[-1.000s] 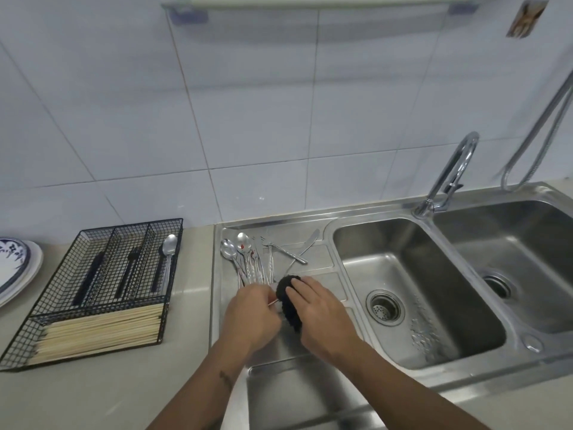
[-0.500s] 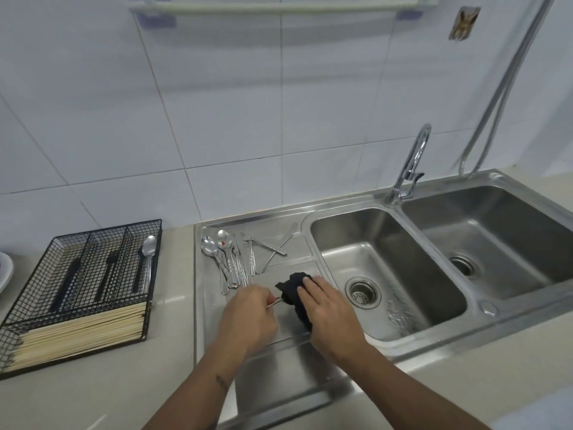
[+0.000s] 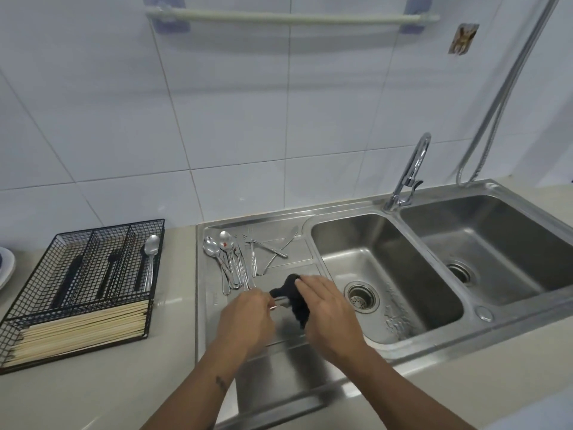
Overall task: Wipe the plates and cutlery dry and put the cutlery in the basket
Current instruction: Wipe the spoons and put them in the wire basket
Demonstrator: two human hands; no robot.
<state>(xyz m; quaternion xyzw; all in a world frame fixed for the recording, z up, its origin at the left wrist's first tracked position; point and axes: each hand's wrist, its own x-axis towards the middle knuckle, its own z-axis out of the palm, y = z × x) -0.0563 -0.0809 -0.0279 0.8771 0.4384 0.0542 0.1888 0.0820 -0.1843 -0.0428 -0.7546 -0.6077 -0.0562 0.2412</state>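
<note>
- Two hands are working over the steel drainboard, seen from the head camera; the left hand is curling its fingers round the handle end of a metal utensil, and the right hand is gripping a dark cloth that is wrapping the utensil's other end; which kind of utensil it is cannot be told.
- Several more pieces of loose cutlery are lying on the drainboard behind the hands, spoons bunched at the left and longer pieces crossing beside them.
- One black wire basket is sitting on the counter left of the drainboard; a spoon is lying in its right-hand compartment, dark-handled pieces are filling the next ones, and pale chopsticks are lying across the front section.
- Part of a plate is showing at the far left edge; a sink basin with its faucet is lying right of the hands.
</note>
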